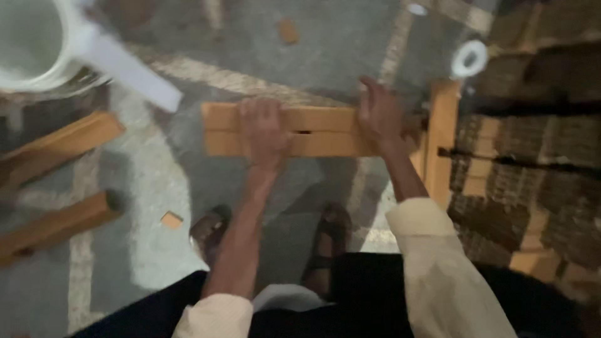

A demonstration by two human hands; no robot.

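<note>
The left hand (266,128) lies palm down with fingers curled over the middle of a pair of wooden bars (288,130) set side by side, and the right hand (379,111) presses on the right end of the same bars, fingers spread flat, where they meet an upright wooden post (442,134). The bars lie across a grey floor (338,50) just beyond the person's sandalled feet (210,228). Left of the bars lie two loose planks (59,147) and a small wood chip (171,220), above and left of them a white bucket (31,44), and right of the post a stack of dark slatted frames (532,156) with a white tape roll (469,59) near its top.
</note>
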